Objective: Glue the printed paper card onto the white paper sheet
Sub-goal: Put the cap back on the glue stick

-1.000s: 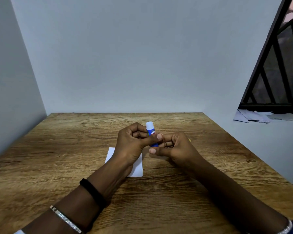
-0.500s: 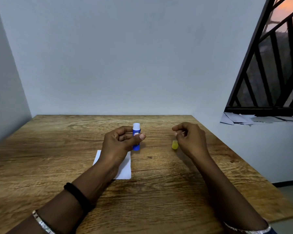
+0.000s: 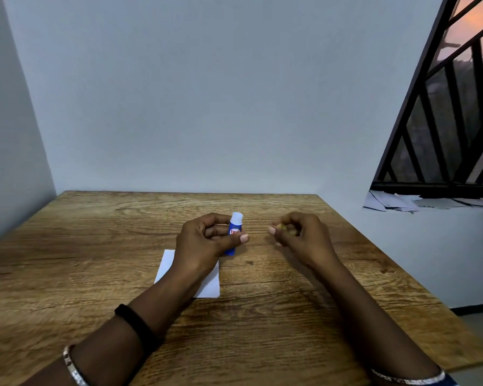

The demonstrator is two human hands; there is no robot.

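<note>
My left hand (image 3: 207, 240) grips a blue glue stick (image 3: 234, 232) upright above the table, its white tip showing at the top. My right hand (image 3: 299, 235) is a short way to the right of the stick and pinches a small yellow cap (image 3: 283, 226) in its curled fingers. A white piece of paper (image 3: 210, 284) lies flat on the wooden table (image 3: 95, 274), partly hidden under my left wrist. No printed face shows on it.
Walls close off the table at the back and on the left. A barred window (image 3: 444, 135) is at the right, with loose papers (image 3: 396, 203) on its sill. The table's right edge (image 3: 402, 277) drops off to the floor.
One second ago both hands were together on the glue stick. My right hand then pulled away to the right with the yellow cap and now holds it lifted beside the stick.
</note>
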